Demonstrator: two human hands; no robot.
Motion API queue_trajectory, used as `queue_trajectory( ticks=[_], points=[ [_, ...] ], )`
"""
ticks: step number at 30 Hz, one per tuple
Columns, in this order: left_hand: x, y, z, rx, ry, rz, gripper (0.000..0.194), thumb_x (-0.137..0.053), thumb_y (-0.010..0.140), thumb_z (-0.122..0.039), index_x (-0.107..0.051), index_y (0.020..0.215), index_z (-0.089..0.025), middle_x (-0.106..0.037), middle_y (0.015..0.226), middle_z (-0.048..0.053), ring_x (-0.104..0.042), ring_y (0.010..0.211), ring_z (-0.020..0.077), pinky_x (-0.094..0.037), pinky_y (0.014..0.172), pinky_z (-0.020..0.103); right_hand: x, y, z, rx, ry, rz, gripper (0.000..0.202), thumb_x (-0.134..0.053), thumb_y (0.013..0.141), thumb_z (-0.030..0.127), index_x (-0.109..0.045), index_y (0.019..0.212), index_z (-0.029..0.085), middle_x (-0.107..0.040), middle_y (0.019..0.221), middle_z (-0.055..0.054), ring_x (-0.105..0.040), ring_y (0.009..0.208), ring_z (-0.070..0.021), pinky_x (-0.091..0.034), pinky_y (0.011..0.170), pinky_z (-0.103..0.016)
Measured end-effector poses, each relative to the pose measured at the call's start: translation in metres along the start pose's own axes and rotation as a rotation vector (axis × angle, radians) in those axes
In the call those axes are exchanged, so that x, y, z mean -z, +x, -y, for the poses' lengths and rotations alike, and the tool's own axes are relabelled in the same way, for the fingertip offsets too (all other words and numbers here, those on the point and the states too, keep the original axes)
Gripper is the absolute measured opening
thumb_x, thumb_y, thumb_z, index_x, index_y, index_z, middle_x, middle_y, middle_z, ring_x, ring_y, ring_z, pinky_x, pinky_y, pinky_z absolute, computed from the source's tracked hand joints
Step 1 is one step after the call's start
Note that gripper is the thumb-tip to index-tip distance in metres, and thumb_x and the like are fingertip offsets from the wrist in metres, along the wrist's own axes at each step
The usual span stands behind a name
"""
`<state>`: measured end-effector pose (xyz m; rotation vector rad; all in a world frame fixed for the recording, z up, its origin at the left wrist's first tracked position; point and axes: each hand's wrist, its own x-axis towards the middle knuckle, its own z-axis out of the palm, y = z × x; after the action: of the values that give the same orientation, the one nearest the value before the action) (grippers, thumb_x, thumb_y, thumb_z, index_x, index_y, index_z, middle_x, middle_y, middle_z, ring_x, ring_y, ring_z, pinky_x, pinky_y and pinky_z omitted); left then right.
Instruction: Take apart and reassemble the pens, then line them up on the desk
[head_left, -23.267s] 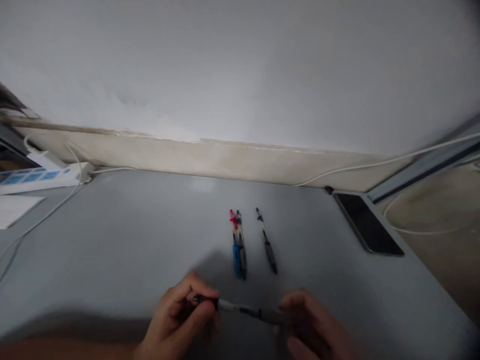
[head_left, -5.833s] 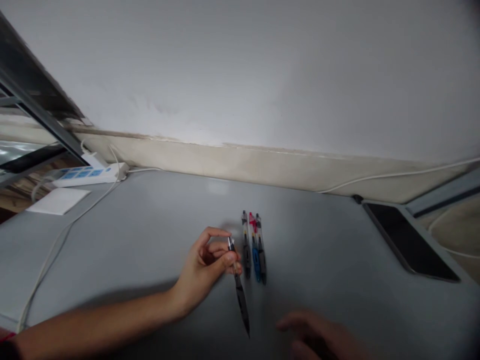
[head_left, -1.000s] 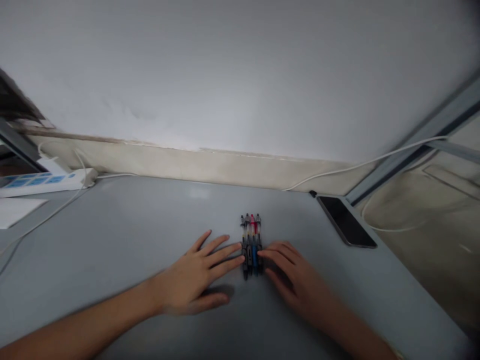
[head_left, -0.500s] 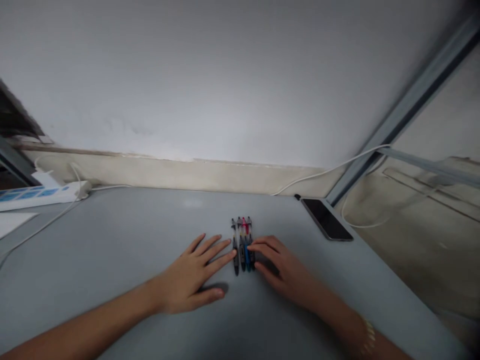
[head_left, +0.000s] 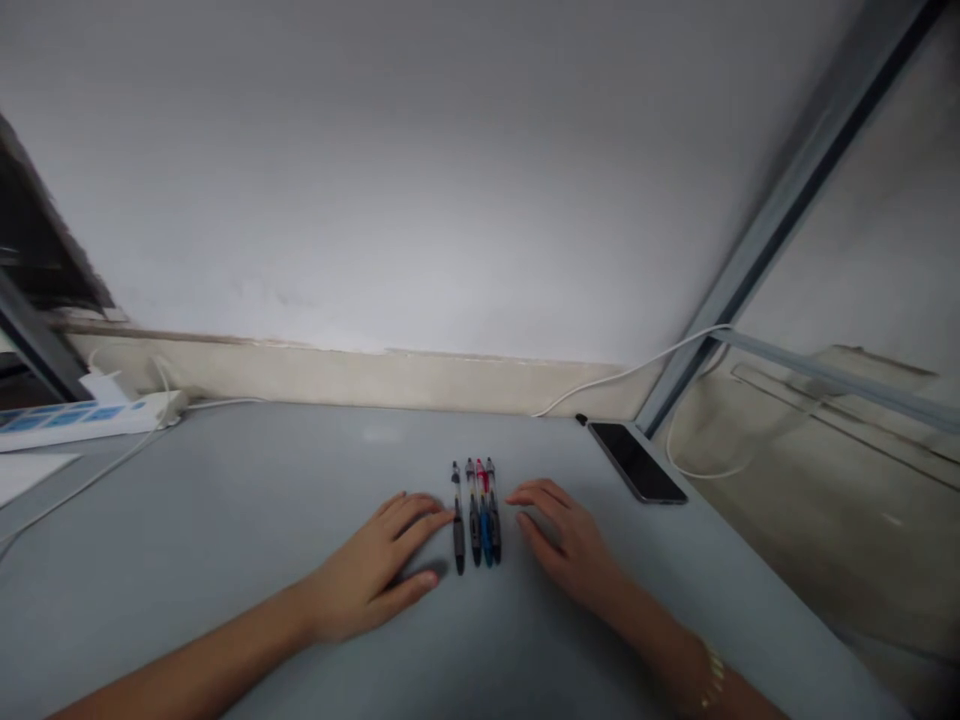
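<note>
Several pens lie side by side on the grey table, their tips pointing towards me. At the left of the row is a grey-and-black pen (head_left: 459,540), a little apart from the others. To its right come another black pen (head_left: 475,535), a blue pen with a red top (head_left: 485,535) and a dark pen (head_left: 494,535) at the right end. My left hand (head_left: 375,570) rests open on the table, a fingertip at the leftmost pen's side. Right of the row, my right hand (head_left: 570,545) is open with fingers slightly bent, empty and clear of the pens.
A phone (head_left: 637,462) lies near the table's right edge. At the far left stands a white power strip (head_left: 75,420) with a plug and cable, and a white sheet (head_left: 30,475) in front of it. A white cable (head_left: 622,375) runs along the back wall to a metal frame (head_left: 712,310).
My right hand has come off the pens and moved a little to the right. The fingers of my left hand have drawn closer together. The view has shifted slightly.
</note>
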<state>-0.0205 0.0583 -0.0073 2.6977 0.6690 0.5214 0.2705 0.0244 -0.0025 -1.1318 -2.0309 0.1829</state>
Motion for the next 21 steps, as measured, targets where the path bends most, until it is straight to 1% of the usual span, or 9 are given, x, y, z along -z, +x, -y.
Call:
queue_trajectory(
  ticks=[3,7,11,13,15,16,18,20,21],
  points=[
    [0.001,-0.0002,-0.0017,0.004,-0.018,-0.011,0.051,-0.049,0.101,-0.031,-0.035,0.15,-0.022,-0.048,0.146,0.017,-0.046,0.135,0.0316,-0.041,0.113,0.053,0.0005,-0.0001,0.0004,-0.006,0.008,-0.024,0.014,-0.061,0.101,0.029,-0.067,0.109,0.019,-0.071,0.107,-0.004,-0.069,0.094,-0.0211,-0.057,0.083,-0.042],
    [0.0015,-0.001,-0.0019,0.003,-0.031,-0.051,0.048,-0.049,0.101,-0.028,-0.037,0.147,-0.022,-0.048,0.144,0.016,-0.046,0.134,0.0305,-0.041,0.113,0.053,0.0003,-0.0008,0.0005,-0.039,0.01,-0.044,0.015,-0.061,0.101,0.03,-0.067,0.107,0.018,-0.071,0.104,-0.004,-0.07,0.092,-0.0205,-0.057,0.082,-0.041],
    [0.0006,-0.0024,-0.0003,0.023,-0.03,-0.125,0.043,-0.051,0.1,-0.024,-0.041,0.141,-0.022,-0.054,0.137,0.015,-0.05,0.129,0.0293,-0.043,0.11,0.053,-0.0013,-0.0016,-0.0001,-0.136,0.006,-0.065,0.014,-0.061,0.101,0.031,-0.068,0.103,0.018,-0.071,0.098,-0.003,-0.07,0.085,-0.0187,-0.058,0.078,-0.039],
    [-0.0005,-0.0028,0.0008,0.027,-0.038,-0.172,0.038,-0.051,0.099,-0.022,-0.044,0.137,-0.022,-0.058,0.132,0.014,-0.053,0.124,0.0281,-0.046,0.107,0.051,-0.0024,-0.0021,-0.0002,-0.193,0.004,-0.062,0.015,-0.061,0.101,0.031,-0.068,0.101,0.018,-0.072,0.094,-0.002,-0.07,0.082,-0.0178,-0.058,0.075,-0.037],
    [-0.0015,-0.0026,0.0018,0.032,-0.046,-0.19,0.037,-0.051,0.099,-0.021,-0.044,0.135,-0.022,-0.06,0.13,0.014,-0.054,0.124,0.0272,-0.047,0.107,0.05,-0.0033,-0.0024,0.0004,-0.245,0.005,-0.05,0.016,-0.061,0.101,0.032,-0.068,0.1,0.018,-0.071,0.09,-0.001,-0.069,0.077,-0.0166,-0.058,0.072,-0.036],
    [-0.0019,-0.0022,0.0022,0.034,-0.045,-0.173,0.04,-0.051,0.099,-0.02,-0.043,0.137,-0.022,-0.06,0.132,0.014,-0.053,0.126,0.0274,-0.046,0.108,0.05,-0.0036,-0.0025,0.0011,-0.267,0.008,-0.041,0.016,-0.061,0.1,0.032,-0.068,0.099,0.018,-0.071,0.088,0.0,-0.069,0.074,-0.016,-0.058,0.071,-0.035],
    [-0.002,-0.0013,0.0025,0.037,-0.024,-0.084,0.051,-0.05,0.099,-0.021,-0.033,0.147,-0.022,-0.055,0.144,0.015,-0.045,0.137,0.0291,-0.041,0.113,0.053,-0.0038,-0.003,0.0031,-0.301,0.018,-0.027,0.015,-0.062,0.1,0.032,-0.067,0.097,0.018,-0.07,0.083,0.001,-0.068,0.071,-0.0153,-0.057,0.068,-0.033],
    [-0.0015,-0.0005,0.0024,0.03,0.014,0.05,0.064,-0.048,0.1,-0.024,-0.018,0.157,-0.024,-0.043,0.158,0.013,-0.031,0.148,0.0312,-0.03,0.119,0.058,-0.0039,-0.0038,0.0063,-0.326,0.034,-0.017,0.011,-0.06,0.099,0.026,-0.067,0.096,0.018,-0.07,0.081,0.001,-0.068,0.07,-0.0162,-0.056,0.068,-0.033],
    [-0.0011,-0.0002,0.0022,0.022,0.031,0.117,0.068,-0.047,0.101,-0.025,-0.011,0.16,-0.026,-0.036,0.163,0.01,-0.023,0.152,0.0316,-0.024,0.121,0.06,-0.004,-0.0043,0.0083,-0.335,0.044,-0.013,0.01,-0.058,0.097,0.023,-0.067,0.096,0.018,-0.071,0.081,0.0,-0.068,0.071,-0.017,-0.055,0.068,-0.034]
  ],
)
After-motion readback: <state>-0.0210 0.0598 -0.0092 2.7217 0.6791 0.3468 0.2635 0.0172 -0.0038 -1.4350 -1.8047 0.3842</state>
